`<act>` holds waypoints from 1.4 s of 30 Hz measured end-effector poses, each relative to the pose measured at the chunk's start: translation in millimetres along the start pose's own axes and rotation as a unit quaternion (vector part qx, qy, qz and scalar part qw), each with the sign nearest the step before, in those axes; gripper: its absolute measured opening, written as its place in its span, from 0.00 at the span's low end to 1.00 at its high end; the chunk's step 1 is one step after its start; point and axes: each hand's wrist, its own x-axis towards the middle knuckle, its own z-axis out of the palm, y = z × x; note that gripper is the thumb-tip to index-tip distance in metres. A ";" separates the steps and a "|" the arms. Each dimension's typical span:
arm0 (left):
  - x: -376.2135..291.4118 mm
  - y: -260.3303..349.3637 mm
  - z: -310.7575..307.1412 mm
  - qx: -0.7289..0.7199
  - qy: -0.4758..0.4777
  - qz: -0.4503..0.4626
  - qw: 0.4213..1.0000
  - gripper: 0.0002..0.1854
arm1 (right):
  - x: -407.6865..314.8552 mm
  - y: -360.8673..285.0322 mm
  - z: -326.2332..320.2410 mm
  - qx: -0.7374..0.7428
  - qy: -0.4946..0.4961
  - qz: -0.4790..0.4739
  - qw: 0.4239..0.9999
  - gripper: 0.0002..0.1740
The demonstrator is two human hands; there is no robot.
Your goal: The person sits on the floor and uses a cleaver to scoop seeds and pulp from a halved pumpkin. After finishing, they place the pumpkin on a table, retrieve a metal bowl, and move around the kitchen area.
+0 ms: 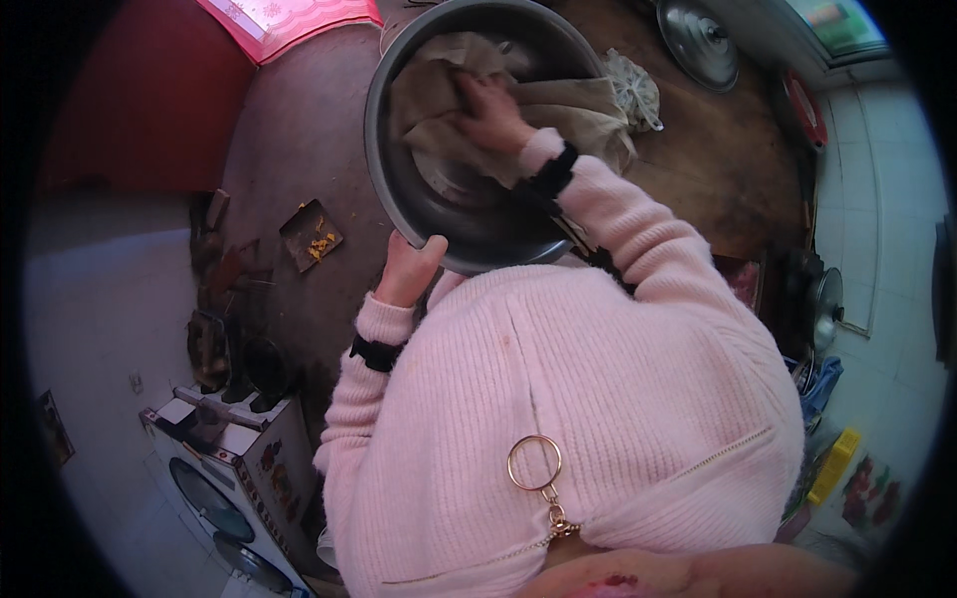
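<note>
A large grey metal basin (478,243) is tilted in front of my body. My left hand (413,267) grips its near-left rim, with the thumb over the edge. Inside the basin, my right hand (493,112) is on a bunched beige cloth (434,90), its thumb and fingers pressed into the folds. The fingertips are slightly blurred. Part of the cloth spreads to the right and hangs over the basin's rim.
Beyond the basin are a brown wooden surface (725,157), a tied plastic bag (634,90) and a metal lid (699,43). A dustpan (303,250) with yellow scraps lies on the floor at left. A white cabinet (247,448) stands lower left.
</note>
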 end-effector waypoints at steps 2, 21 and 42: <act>-5.9 2.1 -2.1 0.011 0.005 0.012 1.000 0.09 | -11.5 -43.0 19.8 0.101 -0.047 -0.095 0.989 0.30; -70.6 -19.7 -45.1 -0.076 0.006 -0.059 0.995 0.14 | -27.2 -57.3 -29.0 -0.105 -0.073 -0.128 0.983 0.12; -139.8 -109.8 -100.4 -0.231 0.288 -0.264 0.891 0.10 | -79.5 -57.0 -213.4 0.511 -0.086 0.251 0.818 0.18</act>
